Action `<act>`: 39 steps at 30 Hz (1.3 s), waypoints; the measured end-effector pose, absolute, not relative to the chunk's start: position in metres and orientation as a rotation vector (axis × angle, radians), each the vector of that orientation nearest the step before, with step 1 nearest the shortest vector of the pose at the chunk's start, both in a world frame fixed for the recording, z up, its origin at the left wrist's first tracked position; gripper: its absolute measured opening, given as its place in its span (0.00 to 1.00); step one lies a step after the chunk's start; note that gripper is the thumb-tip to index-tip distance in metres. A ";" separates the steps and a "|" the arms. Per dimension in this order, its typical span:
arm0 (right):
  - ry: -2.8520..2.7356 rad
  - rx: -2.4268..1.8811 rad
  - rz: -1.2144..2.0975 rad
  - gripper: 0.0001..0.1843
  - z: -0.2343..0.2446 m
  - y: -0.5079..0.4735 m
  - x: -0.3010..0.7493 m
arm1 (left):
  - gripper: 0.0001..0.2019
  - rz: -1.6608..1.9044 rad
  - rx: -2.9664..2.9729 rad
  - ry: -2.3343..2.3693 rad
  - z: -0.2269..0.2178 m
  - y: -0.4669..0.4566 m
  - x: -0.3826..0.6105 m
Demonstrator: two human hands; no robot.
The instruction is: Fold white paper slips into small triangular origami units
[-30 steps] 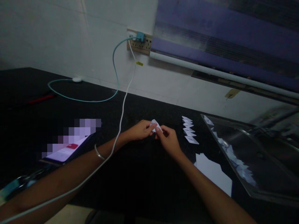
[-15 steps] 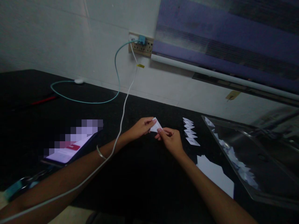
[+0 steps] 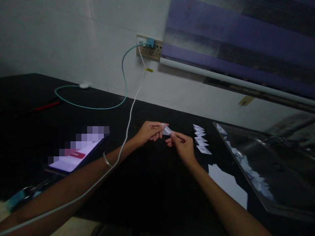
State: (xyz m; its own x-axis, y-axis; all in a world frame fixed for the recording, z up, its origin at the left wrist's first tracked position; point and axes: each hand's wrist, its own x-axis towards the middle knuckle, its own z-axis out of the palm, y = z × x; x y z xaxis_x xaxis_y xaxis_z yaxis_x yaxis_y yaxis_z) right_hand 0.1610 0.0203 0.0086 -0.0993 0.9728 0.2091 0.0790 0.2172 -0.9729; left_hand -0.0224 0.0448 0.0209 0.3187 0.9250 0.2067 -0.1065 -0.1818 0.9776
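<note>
Between my two hands is a small folded piece of white paper, held above the black counter. My left hand pinches its left corner with thumb and fingertips. On its right end, the thumb and forefinger of my right hand are closed. Fingers cover both ends of the paper, so its full shape is hidden. Right of my right hand, several small folded white paper pieces lie in an overlapping column. Nearer to me, a stack of flat white paper sheets lies partly behind my right forearm.
More folded papers line the left rim of a metal sink on the right. A lit phone lies on the left. One white cable runs from the wall socket across my left forearm; a teal cable loops behind.
The paper has changed from a flat triangle facing me to a narrower, bent shape. My left fingers have shifted along its edge, and my right hand has moved slightly.
</note>
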 end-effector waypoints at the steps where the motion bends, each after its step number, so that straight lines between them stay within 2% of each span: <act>1: -1.393 -1.050 1.099 0.20 0.008 0.021 0.161 | 0.25 1.111 1.418 0.785 0.021 0.045 -0.023; 7: -1.158 -0.987 1.300 0.20 0.009 0.021 0.161 | 0.24 1.086 1.394 0.745 0.018 0.046 -0.023; 13: -1.075 -0.916 1.399 0.17 0.016 0.018 0.159 | 0.17 1.122 1.370 0.718 0.016 0.046 -0.021; 29: -1.046 -0.896 1.305 0.09 0.015 0.022 0.160 | 0.16 1.126 1.436 0.780 0.019 0.045 -0.021; 39: -1.087 -0.949 1.238 0.14 0.013 0.025 0.163 | 0.19 1.162 1.381 0.716 0.019 0.045 -0.019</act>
State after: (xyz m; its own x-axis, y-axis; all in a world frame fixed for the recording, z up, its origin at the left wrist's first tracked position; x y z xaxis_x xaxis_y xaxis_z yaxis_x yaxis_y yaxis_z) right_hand 0.1628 0.0253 0.0133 0.0054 0.9939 0.1100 -0.2378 0.1081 -0.9653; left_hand -0.0195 0.0453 0.0190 0.3265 0.9152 0.2363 -0.2003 -0.1773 0.9636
